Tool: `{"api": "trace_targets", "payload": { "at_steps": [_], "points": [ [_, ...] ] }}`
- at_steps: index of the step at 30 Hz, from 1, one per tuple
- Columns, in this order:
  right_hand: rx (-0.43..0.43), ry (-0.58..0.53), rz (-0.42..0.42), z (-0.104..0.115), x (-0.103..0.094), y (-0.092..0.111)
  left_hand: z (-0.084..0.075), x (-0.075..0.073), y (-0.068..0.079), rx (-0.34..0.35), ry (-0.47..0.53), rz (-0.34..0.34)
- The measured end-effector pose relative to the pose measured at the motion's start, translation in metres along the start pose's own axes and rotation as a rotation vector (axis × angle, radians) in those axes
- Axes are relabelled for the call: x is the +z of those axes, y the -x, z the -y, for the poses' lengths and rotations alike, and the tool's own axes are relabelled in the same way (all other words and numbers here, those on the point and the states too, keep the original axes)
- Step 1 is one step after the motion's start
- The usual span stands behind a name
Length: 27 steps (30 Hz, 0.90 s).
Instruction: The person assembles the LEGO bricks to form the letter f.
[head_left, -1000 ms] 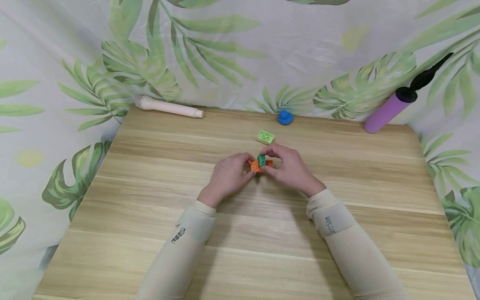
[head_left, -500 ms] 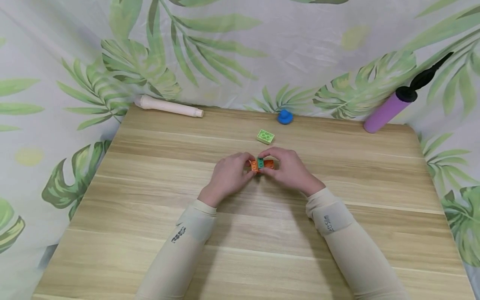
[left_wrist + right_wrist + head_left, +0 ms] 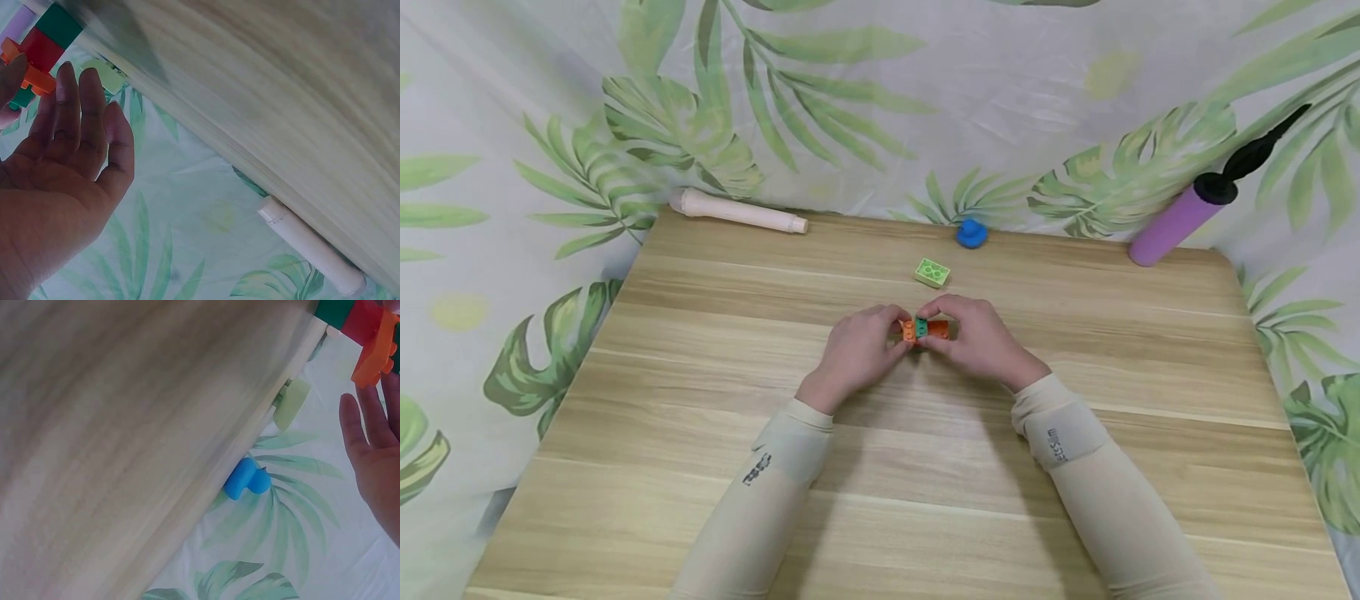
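Sitting between right-hand fingertips (image 3: 928, 340); green brick (image 3: 921, 327)

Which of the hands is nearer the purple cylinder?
Right: the right hand is in front and left of the purple cylinder; the left hand is farther left.

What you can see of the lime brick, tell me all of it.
The lime brick is rectangular and looks plastic. It lies upside down on the table: its hollow underside faces up, showing round tubes, and the wrist views show studs pointing down. It sits beyond the left hand and right hand, in front and left of the blue toy. Only the table touches it.
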State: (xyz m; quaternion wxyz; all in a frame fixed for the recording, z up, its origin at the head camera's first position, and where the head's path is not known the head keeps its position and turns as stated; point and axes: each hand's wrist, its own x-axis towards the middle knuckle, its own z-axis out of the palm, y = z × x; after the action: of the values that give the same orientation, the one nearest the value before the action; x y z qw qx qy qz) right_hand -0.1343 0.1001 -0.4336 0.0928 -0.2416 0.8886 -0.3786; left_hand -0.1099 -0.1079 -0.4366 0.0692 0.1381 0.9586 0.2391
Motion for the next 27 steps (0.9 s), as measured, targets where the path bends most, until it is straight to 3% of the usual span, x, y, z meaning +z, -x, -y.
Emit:
{"api": "trace_targets", "payload": {
  "at_steps": [16, 27],
  "points": [
    [-0.022, 0.000, 0.008, -0.0045, 0.0023, -0.0021, -0.0011, -0.0013, 0.0004, -0.003, -0.005, 0.010],
    [0.014, 0.030, 0.023, -0.0039, 0.0016, -0.0032, -0.0012, -0.0010, -0.0006, 0.003, -0.001, 0.010]
  ]
}}
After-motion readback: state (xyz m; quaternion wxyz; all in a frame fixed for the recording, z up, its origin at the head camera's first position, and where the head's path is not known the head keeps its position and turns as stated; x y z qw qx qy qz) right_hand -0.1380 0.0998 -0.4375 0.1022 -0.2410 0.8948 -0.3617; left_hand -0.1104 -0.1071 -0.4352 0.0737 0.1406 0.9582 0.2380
